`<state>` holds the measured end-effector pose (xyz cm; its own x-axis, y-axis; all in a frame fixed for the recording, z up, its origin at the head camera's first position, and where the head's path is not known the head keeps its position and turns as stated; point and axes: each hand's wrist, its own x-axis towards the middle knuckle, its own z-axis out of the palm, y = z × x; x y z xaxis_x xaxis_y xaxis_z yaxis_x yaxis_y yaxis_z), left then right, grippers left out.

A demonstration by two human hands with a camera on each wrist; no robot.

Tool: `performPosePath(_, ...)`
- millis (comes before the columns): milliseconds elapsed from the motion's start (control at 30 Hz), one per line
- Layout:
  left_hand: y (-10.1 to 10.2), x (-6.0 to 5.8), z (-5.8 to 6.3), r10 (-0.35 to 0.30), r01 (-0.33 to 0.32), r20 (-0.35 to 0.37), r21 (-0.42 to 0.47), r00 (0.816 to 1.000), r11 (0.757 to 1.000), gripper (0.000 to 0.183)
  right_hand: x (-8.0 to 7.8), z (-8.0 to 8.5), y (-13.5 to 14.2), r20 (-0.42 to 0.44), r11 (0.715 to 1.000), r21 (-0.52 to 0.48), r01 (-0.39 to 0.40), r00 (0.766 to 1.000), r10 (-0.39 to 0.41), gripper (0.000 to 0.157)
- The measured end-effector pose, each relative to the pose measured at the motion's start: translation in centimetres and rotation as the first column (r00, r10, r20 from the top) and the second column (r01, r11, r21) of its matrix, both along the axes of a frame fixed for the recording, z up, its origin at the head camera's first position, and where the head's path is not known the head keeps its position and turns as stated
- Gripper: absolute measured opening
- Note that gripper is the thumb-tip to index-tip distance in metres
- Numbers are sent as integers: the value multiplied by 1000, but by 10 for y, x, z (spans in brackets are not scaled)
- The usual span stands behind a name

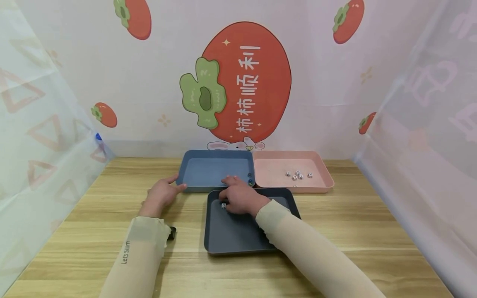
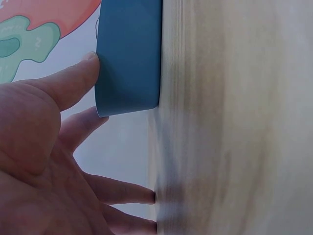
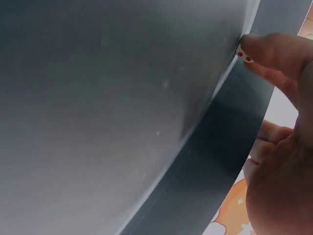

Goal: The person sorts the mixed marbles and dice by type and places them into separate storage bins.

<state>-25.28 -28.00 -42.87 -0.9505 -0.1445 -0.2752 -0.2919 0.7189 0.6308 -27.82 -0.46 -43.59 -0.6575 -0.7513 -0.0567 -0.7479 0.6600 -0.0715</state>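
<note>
A white die (image 1: 223,205) with pips, red ones showing in the right wrist view, is near the far left corner of the dark grey tray (image 1: 238,240). My right hand (image 1: 240,198) reaches over that tray's far wall and pinches the die between thumb and index finger. Past the tray's far edge, its other fingers are partly hidden. At the near left corner of the blue tray (image 1: 212,165), my left hand (image 1: 163,193) touches the rim with thumb and index finger (image 2: 85,125). Its other fingers are spread, fairly straight, with tips down at the table.
A pink tray (image 1: 272,165) stands against the blue one's right side, with several white dice (image 1: 298,174) in it. Two small dark dice-like pieces (image 1: 250,181) lie at the blue tray's right end. The wooden table (image 1: 85,248) meets printed cloth walls behind and at both sides.
</note>
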Motion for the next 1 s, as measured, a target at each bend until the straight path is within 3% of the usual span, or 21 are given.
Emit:
performPosePath(367, -1, 0, -2, 1, -1, 4, 1, 1000, 1000, 77, 1, 0, -1, 32, 1000, 9, 11, 999, -11, 20)
performPosePath(667, -3, 0, -2, 3, -3, 7, 0, 1000, 1000, 77, -1, 9, 4, 109, 994, -98, 55, 993, -44, 14)
performPosePath(867, -2, 0, -2, -8, 8, 0, -4, 1000, 1000, 77, -10, 29, 22, 174, 959, -265, 103, 983, -57, 14)
performPosePath(1000, -2, 0, -2, -3, 3, -2, -6, 1000, 1000, 77, -24, 48, 46, 182, 915, -347, 204, 972, -148, 18)
